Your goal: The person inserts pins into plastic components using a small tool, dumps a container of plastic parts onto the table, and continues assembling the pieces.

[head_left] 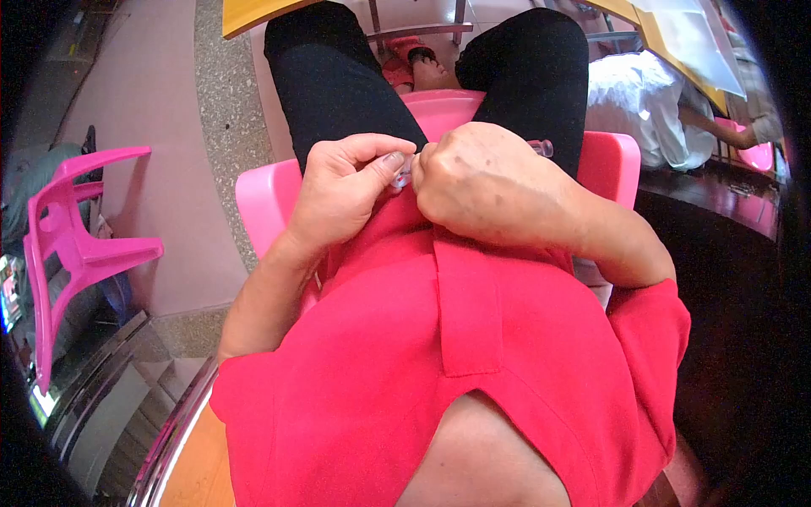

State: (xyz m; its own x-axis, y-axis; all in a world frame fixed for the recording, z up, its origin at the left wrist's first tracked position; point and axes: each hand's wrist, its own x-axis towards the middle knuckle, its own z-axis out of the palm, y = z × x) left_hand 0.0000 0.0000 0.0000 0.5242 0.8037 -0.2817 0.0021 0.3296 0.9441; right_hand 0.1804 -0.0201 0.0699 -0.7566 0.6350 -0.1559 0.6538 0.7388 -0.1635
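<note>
Over my lap, my left hand pinches a small clear piece, shiny and plastic-looking, between thumb and fingertips. Against it on the right presses my right hand, closed in a fist with its back up. A clear, narrow rod-like end sticks out beyond the right fist, which seems to be wrapped round it. The fist hides the rest of that thing, and whether it joins the small clear piece cannot be made out. Both hands are just in front of my red top.
I sit on a pink plastic chair. Wooden table edges show ahead on both sides, with a translucent sheet on the right one. Another pink chair stands at left. White bundled fabric and another person's arm are at right.
</note>
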